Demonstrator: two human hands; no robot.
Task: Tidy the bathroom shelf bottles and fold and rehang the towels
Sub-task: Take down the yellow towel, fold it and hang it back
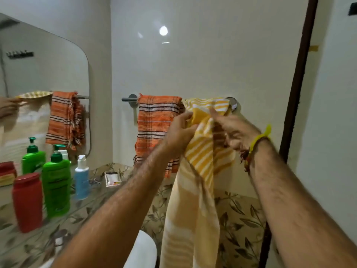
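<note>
A yellow-and-white striped towel [201,161] hangs over the right end of a chrome towel rail [129,99], its long tail falling toward the floor. My left hand [178,132] pinches its left edge just below the rail. My right hand [231,130], with threads tied at the wrist, grips its right side. An orange striped towel [154,122] hangs folded on the rail to the left. On the glass shelf [92,198] stand a red bottle [28,202], a green pump bottle [57,180], a second green pump bottle [33,159] behind it, and a blue bottle [81,178].
A mirror [42,74] on the left wall reflects the towels and bottles. A small sachet [113,177] lies at the shelf's far end. A white toilet tank [143,248] sits below. A dark door frame [297,84] runs down the right side.
</note>
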